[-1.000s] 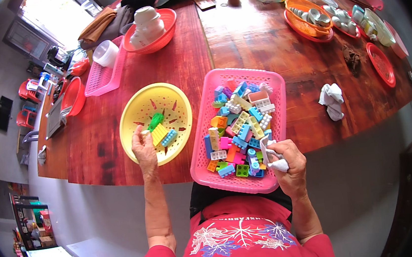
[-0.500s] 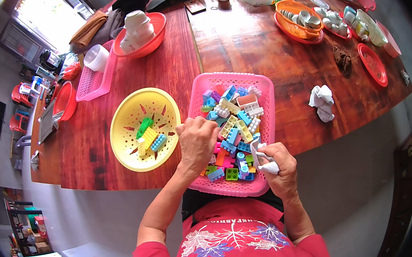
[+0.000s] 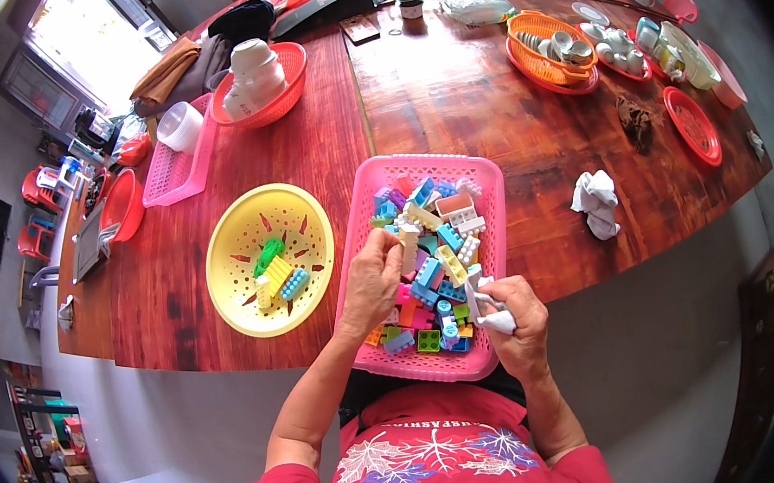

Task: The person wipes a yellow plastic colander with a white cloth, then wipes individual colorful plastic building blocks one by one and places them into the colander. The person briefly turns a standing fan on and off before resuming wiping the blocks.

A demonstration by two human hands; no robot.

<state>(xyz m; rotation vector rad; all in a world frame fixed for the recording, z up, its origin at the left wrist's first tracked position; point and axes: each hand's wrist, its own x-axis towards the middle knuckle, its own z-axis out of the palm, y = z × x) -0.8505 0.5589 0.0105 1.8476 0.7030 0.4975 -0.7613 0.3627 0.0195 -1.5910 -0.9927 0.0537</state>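
A pink plastic basket [image 3: 493,196] full of coloured toy building bricks [image 3: 426,277] stands at the table's front edge, close to my body. Over its left part my left hand [image 3: 370,280] is closed, pinching a cream toy brick [image 3: 410,247] upright between thumb and fingers. My right hand [image 3: 517,318], at the basket's right side, grips a crumpled white cloth [image 3: 497,319]. Left of the basket lies a yellow colander [image 3: 235,233]. It holds a green piece [image 3: 267,255], a yellow brick [image 3: 277,274], a blue brick [image 3: 294,284] and a pale yellow one [image 3: 263,292].
A second crumpled white cloth [image 3: 597,204] lies on the wooden table [image 3: 448,96] to the right. Farther back are an orange basket of cups [image 3: 545,59], a red tray [image 3: 693,126] and a brown cloth [image 3: 638,120]. At the far left sit a red basket [image 3: 292,78] and a pink tray [image 3: 156,184].
A cream brick now shows in my left hand, which has lowered slightly over the basket. My right hand keeps hold of the cloth beside the bricks. The whole view has shifted a little.
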